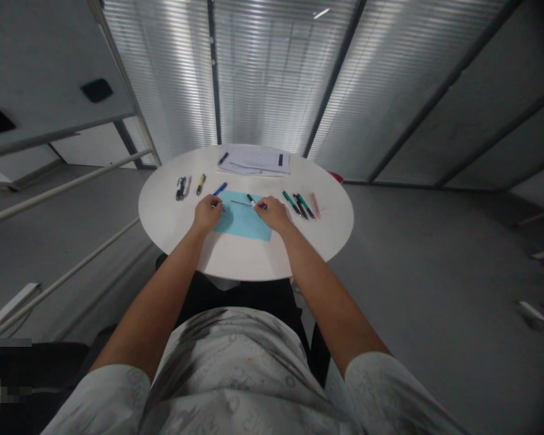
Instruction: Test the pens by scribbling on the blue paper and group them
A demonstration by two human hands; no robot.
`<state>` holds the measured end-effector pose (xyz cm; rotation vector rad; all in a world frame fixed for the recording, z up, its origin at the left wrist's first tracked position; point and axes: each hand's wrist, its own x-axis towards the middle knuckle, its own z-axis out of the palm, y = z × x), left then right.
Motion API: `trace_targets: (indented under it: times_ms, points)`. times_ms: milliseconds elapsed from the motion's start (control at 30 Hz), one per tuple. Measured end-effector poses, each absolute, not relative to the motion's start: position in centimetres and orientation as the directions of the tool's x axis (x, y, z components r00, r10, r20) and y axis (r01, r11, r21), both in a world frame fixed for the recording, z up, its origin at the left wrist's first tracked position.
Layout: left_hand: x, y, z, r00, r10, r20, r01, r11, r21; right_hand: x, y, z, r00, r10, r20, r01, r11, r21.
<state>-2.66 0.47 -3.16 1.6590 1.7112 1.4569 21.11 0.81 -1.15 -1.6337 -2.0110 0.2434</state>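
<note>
A light blue sheet (242, 226) lies on the round white table (163, 211) in front of me. My left hand (207, 212) is over its left edge with the fingers pinched; a small dark bit shows at the fingertips, too small to name. At the sheet's right side, my right hand (273, 212) is closed on a black-and-white pen (251, 200). A thin dark straight strip (240, 203) runs across the upper part of the sheet; whether it is a drawn line or a slim rod I cannot tell. Just beyond my left hand lies a blue pen (220, 188).
Several green and black pens (304, 206) lie on the right beside a pinkish strip (315, 205). Dark pens (181, 188) and a yellow pen (201, 184) are on the left. Papers (254, 161) are stacked at the back. A white rail (68, 187) stands left of the table.
</note>
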Motion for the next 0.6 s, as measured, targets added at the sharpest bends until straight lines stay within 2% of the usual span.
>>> trace_targets:
  times_ms: [233, 367, 600]
  points:
    - [-2.63, 0.49, -3.27, -0.225, 0.913, 0.341, 0.54, -0.175, 0.824, 21.19, 0.72, -1.11, -0.153, 0.95, 0.272, 0.858, 0.264, -0.44]
    - [-2.66, 0.46, -3.28, -0.2, 0.909, 0.365, 0.544, -0.207, 0.813, 21.23, 0.75, -1.19, -0.164, 0.948, 0.271, 0.857, 0.274, -0.437]
    - [-2.69, 0.06, -2.84, -0.255, 0.902, 0.347, 0.492, -0.188, 0.85, 21.17, 0.39, -0.79, -0.193, 0.949, 0.251, 0.847, 0.29, -0.445]
